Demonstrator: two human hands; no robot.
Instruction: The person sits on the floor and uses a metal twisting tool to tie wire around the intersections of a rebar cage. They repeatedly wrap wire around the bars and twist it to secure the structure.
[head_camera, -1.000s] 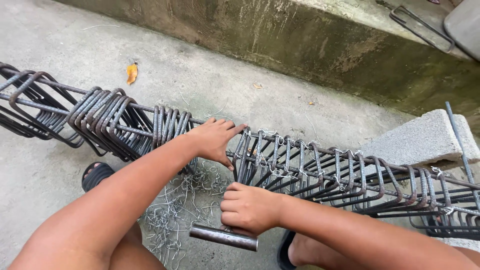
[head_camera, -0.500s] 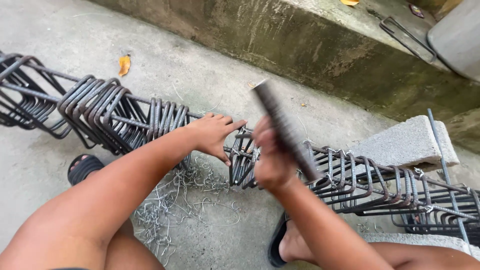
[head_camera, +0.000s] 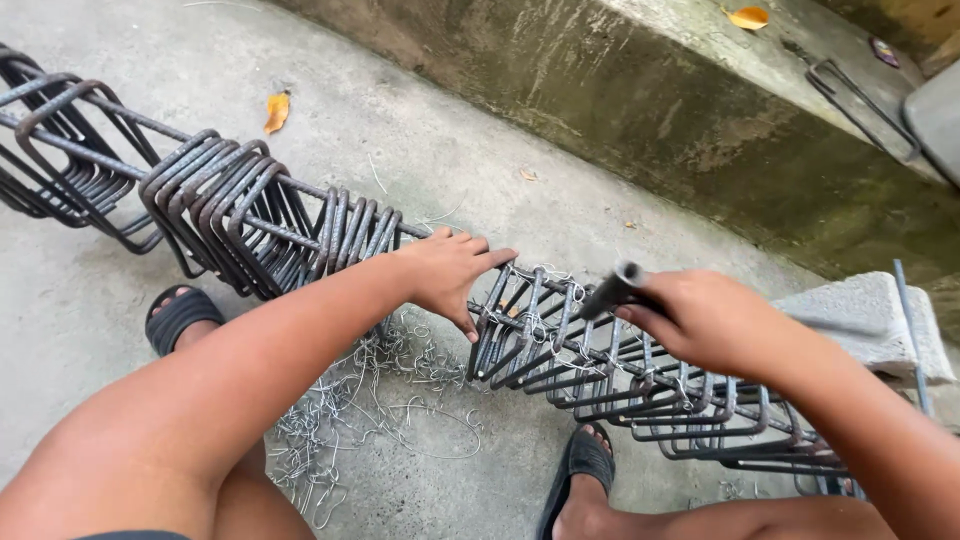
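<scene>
Your left hand (head_camera: 445, 272) lies flat, fingers spread, on the rebar cage (head_camera: 560, 345) across the middle; your right hand (head_camera: 705, 320) is clamped on a metal tube (head_camera: 612, 291) just above it. A slipping tube could likely strike your left fingers.

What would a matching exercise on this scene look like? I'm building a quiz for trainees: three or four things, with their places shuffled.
Things:
1. left hand
2. right hand
3. wire scraps
4. dry leaf

Places:
A. on the concrete floor beyond the steel cage
B. gripping a short metal pipe
C. heaped on the floor under the cage
D. resting on top of the steel cage

Pairs: 1-D, 2-B, 3-C, 4-A
</scene>
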